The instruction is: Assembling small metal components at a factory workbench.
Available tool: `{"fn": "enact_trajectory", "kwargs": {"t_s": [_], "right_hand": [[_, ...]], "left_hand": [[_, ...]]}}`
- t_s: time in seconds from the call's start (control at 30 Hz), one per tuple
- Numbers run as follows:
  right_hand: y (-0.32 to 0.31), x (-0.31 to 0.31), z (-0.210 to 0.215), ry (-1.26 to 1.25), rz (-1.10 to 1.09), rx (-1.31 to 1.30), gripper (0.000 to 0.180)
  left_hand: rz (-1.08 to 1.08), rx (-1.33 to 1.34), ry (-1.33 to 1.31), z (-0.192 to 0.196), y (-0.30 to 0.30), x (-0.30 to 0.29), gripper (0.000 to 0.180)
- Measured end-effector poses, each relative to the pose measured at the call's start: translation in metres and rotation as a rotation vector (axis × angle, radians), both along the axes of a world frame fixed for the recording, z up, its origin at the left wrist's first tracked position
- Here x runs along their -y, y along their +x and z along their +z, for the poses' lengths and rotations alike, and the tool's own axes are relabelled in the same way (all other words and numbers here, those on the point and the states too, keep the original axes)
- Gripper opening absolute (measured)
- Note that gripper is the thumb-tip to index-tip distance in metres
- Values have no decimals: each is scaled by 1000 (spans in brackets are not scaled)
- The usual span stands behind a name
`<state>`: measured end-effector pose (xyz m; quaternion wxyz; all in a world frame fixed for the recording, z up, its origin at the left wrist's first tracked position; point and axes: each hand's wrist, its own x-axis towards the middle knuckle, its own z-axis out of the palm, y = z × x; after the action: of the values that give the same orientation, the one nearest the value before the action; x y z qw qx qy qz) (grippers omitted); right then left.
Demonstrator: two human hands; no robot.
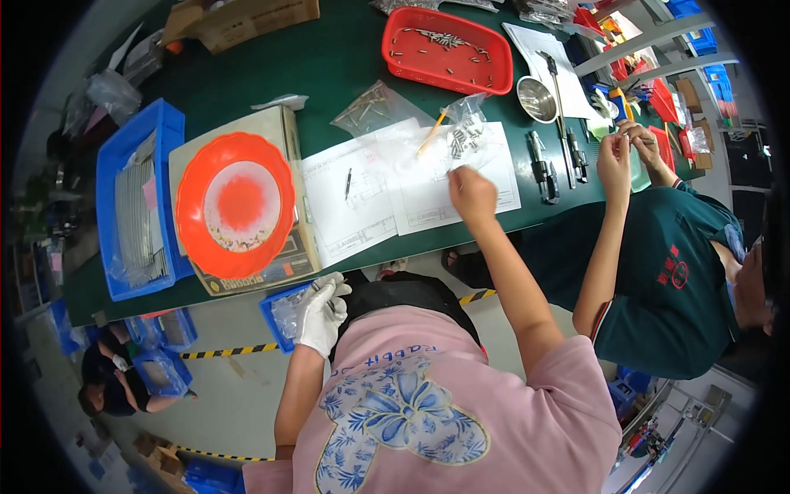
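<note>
My left hand [321, 314], in a white knit glove, is held low near the table's front edge beside the cardboard box. Its fingers are curled round something small and greyish that I cannot make out. My right hand [475, 196], bare and closed, hovers over the printed drawing sheets [420, 216]; whatever its fingertips hold is hidden. Just beyond it, small metal pins [465, 142] lie in a clear plastic bag, with a yellow pencil [433, 132] beside them. A single dark slim pin or pen [348, 183] rests on the left sheet. Another clear bag [374, 109] holds longer metal pieces.
An orange-red scalloped plate [191, 202] sits on a flat cardboard box [304, 239], beside a blue bin [107, 214]. Farther back stands a red tray [448, 80] with loose pins. At right are a metal bowl [536, 100], calipers [539, 169] and a co-worker's hands [629, 148].
</note>
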<state>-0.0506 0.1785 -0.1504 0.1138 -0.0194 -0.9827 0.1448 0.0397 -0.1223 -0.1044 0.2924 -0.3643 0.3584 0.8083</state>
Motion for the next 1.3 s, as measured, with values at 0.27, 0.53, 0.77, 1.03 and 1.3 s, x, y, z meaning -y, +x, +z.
{"fn": "enact_trajectory", "kwargs": {"t_s": [0.27, 0.53, 0.77, 1.03, 1.3], "right_hand": [[-68, -21, 19, -128, -140, 51, 15], [-146, -65, 63, -163, -421, -153, 28], [-28, -69, 2, -257, -502, 226, 15], [-49, -59, -49, -161, -546, 68, 14], [-30, -52, -51, -202, -573, 22, 14]], "left_hand": [[-6, 1, 47, -8, 8, 9, 13], [-38, -16, 4, -1, 3, 9, 14], [-38, 16, -18, 0, -11, 1, 14], [-90, 16, -55, 6, -18, -10, 14], [-71, 2, -8, 12, 3, 0, 15]]}}
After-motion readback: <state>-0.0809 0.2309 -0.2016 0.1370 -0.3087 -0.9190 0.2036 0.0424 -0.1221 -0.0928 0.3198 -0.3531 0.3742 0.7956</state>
